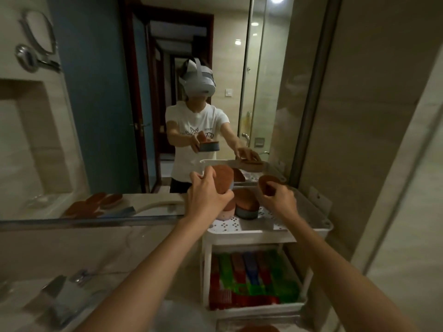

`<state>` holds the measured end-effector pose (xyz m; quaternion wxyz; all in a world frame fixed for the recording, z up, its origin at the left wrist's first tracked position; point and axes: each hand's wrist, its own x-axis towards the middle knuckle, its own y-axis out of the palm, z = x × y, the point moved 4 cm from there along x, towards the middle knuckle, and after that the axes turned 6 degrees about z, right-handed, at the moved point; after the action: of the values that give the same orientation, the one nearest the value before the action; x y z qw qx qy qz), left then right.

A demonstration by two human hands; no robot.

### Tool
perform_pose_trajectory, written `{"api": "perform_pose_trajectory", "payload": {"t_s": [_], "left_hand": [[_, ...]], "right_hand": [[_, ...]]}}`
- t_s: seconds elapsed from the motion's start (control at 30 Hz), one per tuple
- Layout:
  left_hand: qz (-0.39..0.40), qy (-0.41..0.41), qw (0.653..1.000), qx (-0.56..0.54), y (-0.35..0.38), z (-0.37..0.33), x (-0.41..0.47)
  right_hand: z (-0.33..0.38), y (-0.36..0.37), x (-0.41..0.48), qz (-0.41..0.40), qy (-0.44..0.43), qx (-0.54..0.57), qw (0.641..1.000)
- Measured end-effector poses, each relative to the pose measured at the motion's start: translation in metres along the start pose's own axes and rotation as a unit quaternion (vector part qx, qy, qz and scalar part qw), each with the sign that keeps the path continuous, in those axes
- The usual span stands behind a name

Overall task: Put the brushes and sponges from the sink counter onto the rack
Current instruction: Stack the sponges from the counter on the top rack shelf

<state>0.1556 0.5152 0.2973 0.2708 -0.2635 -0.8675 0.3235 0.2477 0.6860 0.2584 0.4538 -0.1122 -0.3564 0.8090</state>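
The oval sponge with a reddish-brown face and grey-blue side band [223,176] was tilted on edge above the top shelf of the white plastic two-tier rack [263,232]. The rack stood on the pale stone counter [119,248] against the wall mirror [107,116]. Your left hand [208,195] gripped the sponge from behind, fingers curled over its rim. Your right hand [278,197] pinched a second reddish-brown oval sponge [268,182] over the same shelf, fingers bent around its near edge.

Two more ovals rested on the perforated shelf. One was a grey-blue-banded sponge [247,206], brown face up. The other was a pale pink sponge [226,213] just beside it, partly hidden under your left hand. That made four sponges up there.

On the lower shelf lay red, green and blue brushes [251,279], packed side by side; I could not count them. Both your bare forearms were stretched forward, well apart at the elbows.
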Motion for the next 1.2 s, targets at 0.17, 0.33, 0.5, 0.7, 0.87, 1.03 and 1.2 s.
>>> {"api": "perform_pose_trajectory", "payload": {"t_s": [0.17,0.33,0.5,0.7,0.87,1.03,1.2], "left_hand": [[0.002,-0.004,0.999,0.046,0.02,-0.007,0.01],[-0.001,-0.005,0.999,0.044,0.034,-0.01,0.015],[0.007,-0.004,1.0,0.009,0.047,-0.015,0.017],[-0.028,0.082,0.993,0.076,0.063,-0.042,0.021],[0.183,0.219,0.958,-0.031,0.093,-0.065,0.018],[0.209,0.147,0.899,-0.355,0.098,-0.081,0.025],[0.154,0.098,0.975,-0.123,0.121,-0.06,0.054]], "right_hand": [[-0.014,0.006,0.016,0.065,0.015,0.03,0.997],[-0.021,0.01,0.021,0.141,0.036,0.028,0.989],[-0.021,0.003,0.017,0.14,-0.002,0.007,0.99],[-0.009,-0.018,0.014,0.048,0.017,0.235,0.971],[-0.017,-0.039,0.01,0.119,0.121,0.371,0.913],[-0.035,-0.054,0.004,0.163,0.118,0.394,0.897],[-0.045,-0.06,0.02,0.034,0.057,0.254,0.965]]}}
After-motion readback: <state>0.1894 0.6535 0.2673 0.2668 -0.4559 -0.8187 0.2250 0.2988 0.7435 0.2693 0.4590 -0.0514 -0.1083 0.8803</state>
